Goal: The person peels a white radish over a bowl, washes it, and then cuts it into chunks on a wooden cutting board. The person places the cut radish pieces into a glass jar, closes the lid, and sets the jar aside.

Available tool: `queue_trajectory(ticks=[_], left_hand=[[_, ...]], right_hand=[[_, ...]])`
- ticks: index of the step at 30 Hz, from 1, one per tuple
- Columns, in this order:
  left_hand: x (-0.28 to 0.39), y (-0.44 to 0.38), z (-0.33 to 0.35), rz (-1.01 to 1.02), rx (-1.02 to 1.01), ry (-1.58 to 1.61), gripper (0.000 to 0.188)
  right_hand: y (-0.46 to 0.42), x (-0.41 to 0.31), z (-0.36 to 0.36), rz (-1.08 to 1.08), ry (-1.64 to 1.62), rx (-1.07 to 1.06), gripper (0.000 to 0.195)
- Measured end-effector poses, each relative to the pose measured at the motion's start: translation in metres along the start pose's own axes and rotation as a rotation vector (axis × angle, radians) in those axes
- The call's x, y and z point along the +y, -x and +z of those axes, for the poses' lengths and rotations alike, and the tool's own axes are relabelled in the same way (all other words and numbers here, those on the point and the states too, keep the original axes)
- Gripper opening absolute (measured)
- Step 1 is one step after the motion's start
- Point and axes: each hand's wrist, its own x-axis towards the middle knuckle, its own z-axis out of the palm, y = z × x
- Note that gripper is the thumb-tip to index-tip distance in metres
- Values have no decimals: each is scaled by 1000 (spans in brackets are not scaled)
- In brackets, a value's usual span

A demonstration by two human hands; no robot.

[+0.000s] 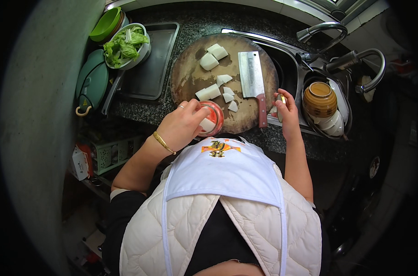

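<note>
My left hand is bent over the mouth of a jar with a reddish inside, at the near edge of a round wooden chopping board. A white vegetable piece shows in the jar's mouth by my fingers; whether they grip it or the rim is hidden. My right hand holds a gold-coloured metal lid on edge, right of the board. A cleaver with a red handle lies on the board, blade away from me. Peeled white vegetable chunks, perhaps radish, and smaller cut pieces lie left of it.
Lettuce leaves fill a white bowl beside a metal tray at left. A green pan or lid and green bowl stand further left. The sink has two taps and a brown pot among dishes.
</note>
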Motion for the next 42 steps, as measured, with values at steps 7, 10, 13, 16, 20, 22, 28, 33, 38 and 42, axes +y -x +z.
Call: queue_trajectory(ticks=[7, 10, 13, 16, 20, 22, 28, 33, 38, 42], left_hand=[[-4, 7, 1, 18, -46, 61, 41], [0, 5, -6, -32, 32, 107, 36], [-11, 5, -1, 27, -4, 79, 29], [-20, -5, -3, 15, 116, 93, 23], [-70, -57, 10, -68, 260, 81, 23], [-96, -96, 31, -95, 264, -16, 31], [-133, -178, 83, -577, 106, -21, 73], [-136, -189, 96, -713, 58, -33, 80], [-148, -161, 94, -689, 60, 112, 78], [-118, -106, 62, -433, 213, 1052, 67]], right_hand=[[3, 2, -6, 16, -11, 17, 48], [3, 4, -7, 17, -12, 16, 49], [4, 5, -7, 24, -4, 11, 47], [6, 3, -6, 34, 14, 10, 45], [9, 3, -5, 46, 9, 22, 46], [12, 2, -4, 45, 14, 30, 47], [24, 0, -7, 29, 29, 84, 47], [37, 10, -18, 51, -38, 173, 48], [37, 13, -15, 71, -29, 157, 49], [29, 5, -6, 69, 37, 117, 47]])
